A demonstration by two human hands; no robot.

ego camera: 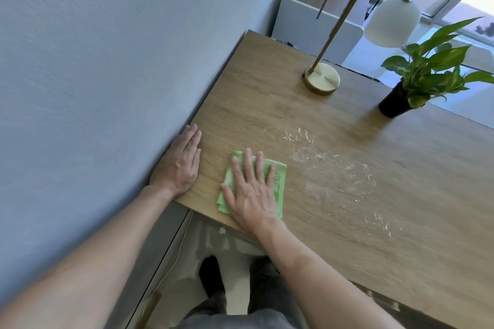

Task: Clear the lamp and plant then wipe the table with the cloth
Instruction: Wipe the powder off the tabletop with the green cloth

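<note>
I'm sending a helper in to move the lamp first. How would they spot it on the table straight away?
Look at the wooden table set against the blue-grey wall, and go to its far end by the window. The lamp stands there on a round brass base, its thin brass stem arching over to a hanging white shade. The only neighbour is a leafy plant in a black pot.

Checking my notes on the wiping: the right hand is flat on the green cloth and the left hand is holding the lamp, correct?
Not quite. In the head view the left hand lies flat on the table edge, away from the lamp. The right hand is flat on the green cloth.
</note>
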